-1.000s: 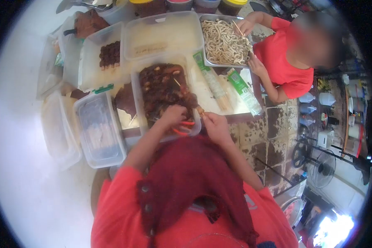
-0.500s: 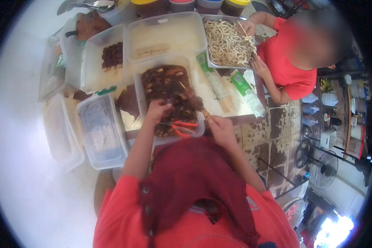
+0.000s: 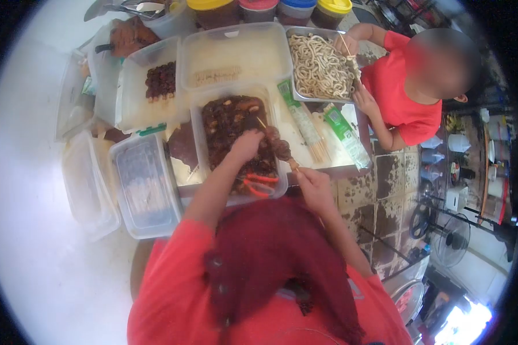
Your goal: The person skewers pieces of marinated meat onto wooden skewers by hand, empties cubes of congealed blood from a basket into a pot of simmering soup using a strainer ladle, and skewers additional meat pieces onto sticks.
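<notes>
PLACE: food-prep kitchen | SIGNS: sauced meat [image 3: 220, 127], skewer packs [image 3: 299, 115], lidded tubs [image 3: 296, 11]

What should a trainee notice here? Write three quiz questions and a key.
1. Which of the wearer's hands holds the thin wooden skewer of dark brown meat?
2. True or false: the wearer's left hand grips the orange-handled scissors.
3. Pale curled strips fill which container: (a) rectangular silver metal tray, or (b) round blue-lidded plastic tub?

Key: 1 right hand; 2 false, the scissors lie apart from it; 3 a.
</notes>
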Tool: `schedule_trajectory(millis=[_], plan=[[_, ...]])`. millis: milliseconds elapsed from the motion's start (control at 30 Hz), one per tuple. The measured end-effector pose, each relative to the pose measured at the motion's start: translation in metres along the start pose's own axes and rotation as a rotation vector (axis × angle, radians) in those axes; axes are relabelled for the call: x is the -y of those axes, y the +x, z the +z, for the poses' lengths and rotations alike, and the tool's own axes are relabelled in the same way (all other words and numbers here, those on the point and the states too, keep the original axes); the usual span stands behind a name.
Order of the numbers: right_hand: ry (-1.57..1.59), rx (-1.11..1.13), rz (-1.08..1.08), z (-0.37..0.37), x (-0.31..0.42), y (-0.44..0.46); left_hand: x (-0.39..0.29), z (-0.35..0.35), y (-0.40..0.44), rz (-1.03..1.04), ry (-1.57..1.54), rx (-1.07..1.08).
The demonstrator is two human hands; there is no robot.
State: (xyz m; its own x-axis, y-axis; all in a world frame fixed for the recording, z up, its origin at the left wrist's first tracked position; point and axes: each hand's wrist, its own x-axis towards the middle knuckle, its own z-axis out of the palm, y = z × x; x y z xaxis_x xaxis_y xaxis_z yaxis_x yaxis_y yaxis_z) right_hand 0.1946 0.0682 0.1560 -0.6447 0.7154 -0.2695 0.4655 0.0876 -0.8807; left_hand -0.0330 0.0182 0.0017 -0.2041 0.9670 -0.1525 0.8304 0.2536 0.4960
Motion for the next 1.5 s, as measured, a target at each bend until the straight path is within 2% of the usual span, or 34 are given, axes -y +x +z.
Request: schedule_trajectory(millis=[67, 100, 200, 300, 400, 433, 533, 667, 700, 733, 800, 900, 1000, 1067, 1100, 1133, 1167, 1267, 1400, 1500], plan=[[0.017, -0.006, 0.022, -0.003, -0.003, -0.002, -0.003, 0.007, -0.001, 0.036, -0.090, 0.090], [0.022, -0.003, 0.043, -0.004, -0.004, -0.004, -0.008, 0.012, -0.005, -0.105, -0.149, 0.122], [0.088, -0.032, 0.029, 0.003, -0.022, -0.005, -0.005, 0.023, -0.022, -0.016, -0.040, 0.201], [0.058, -0.033, -0.003, -0.002, -0.012, -0.005, -0.002, 0.021, -0.021, -0.094, -0.109, 0.260], [0.088, -0.034, 0.004, -0.002, -0.009, -0.005, 0.005, -0.007, -0.021, -0.204, -0.182, 0.149], [0.119, -0.036, 0.008, 0.000, -0.010, -0.005, 0.000, -0.015, -0.022, -0.108, -0.094, 0.083], [0.178, -0.007, 0.058, 0.003, -0.010, -0.002, -0.022, -0.007, -0.028, 0.197, -0.085, -0.030], [0.157, 0.021, 0.037, 0.006, -0.015, -0.001, -0.031, 0.017, -0.024, -0.012, 0.114, 0.289], [0.138, 0.028, 0.029, 0.004, -0.011, -0.004, -0.025, 0.016, -0.024, -0.092, -0.043, 0.184], [0.119, 0.036, 0.016, 0.001, -0.009, -0.005, -0.015, 0.011, -0.027, -0.040, -0.122, 0.049], [0.172, 0.025, 0.018, 0.002, -0.020, -0.004, 0.013, 0.010, -0.017, -0.085, -0.105, -0.040], [0.214, 0.004, 0.013, 0.005, -0.022, -0.004, 0.025, -0.016, -0.009, -0.279, -0.149, -0.053], [0.211, 0.006, 0.017, 0.004, -0.017, -0.005, -0.009, -0.028, -0.016, -0.136, 0.234, -0.154], [0.190, 0.015, 0.019, 0.004, -0.019, -0.004, -0.037, -0.029, -0.012, -0.015, 0.218, 0.064], [0.174, 0.018, 0.018, 0.006, -0.024, -0.003, -0.045, -0.013, -0.010, -0.020, 0.353, 0.257], [0.161, 0.022, 0.017, 0.007, -0.026, -0.002, -0.049, -0.001, -0.011, 0.042, 0.297, 0.303], [0.151, 0.022, 0.010, 0.007, -0.021, -0.002, -0.052, 0.011, -0.016, 0.092, 0.410, 0.406], [0.125, 0.013, 0.004, 0.002, -0.009, -0.007, -0.046, 0.039, -0.030, -0.008, -0.017, 0.139], [0.117, 0.005, 0.001, 0.002, -0.016, -0.007, -0.033, 0.036, -0.037, -0.075, -0.155, 0.136], [0.139, 0.008, 0.009, 0.002, -0.014, -0.008, -0.023, 0.018, -0.041, -0.281, -0.208, 0.109]])
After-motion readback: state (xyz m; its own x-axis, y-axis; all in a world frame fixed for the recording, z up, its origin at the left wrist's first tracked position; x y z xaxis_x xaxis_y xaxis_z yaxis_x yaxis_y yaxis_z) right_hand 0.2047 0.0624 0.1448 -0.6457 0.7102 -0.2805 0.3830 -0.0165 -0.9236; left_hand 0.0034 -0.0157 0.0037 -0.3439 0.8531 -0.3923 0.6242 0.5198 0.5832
